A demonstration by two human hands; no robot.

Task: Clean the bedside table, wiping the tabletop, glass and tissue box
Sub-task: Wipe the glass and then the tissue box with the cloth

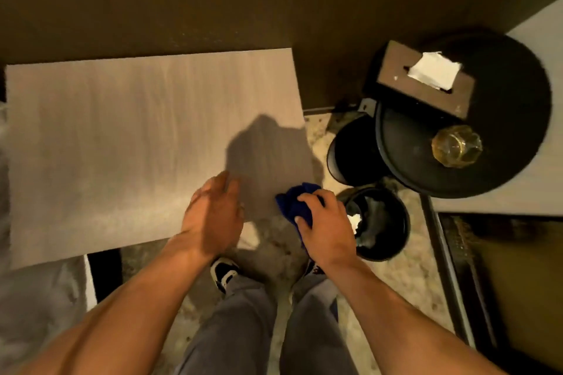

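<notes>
A pale rectangular tabletop fills the left and middle of the head view. My right hand grips a bunched blue cloth at the table's near right corner. My left hand hovers with relaxed fingers over the table's front edge, holding nothing. On a round black stool at the right stand a dark tissue box with a white tissue sticking out and an amber glass.
A black waste bin with crumpled paper sits on the floor just right of my right hand. A second round black object stands behind it. A dark wall runs along the back. My legs and shoes are below the table's edge.
</notes>
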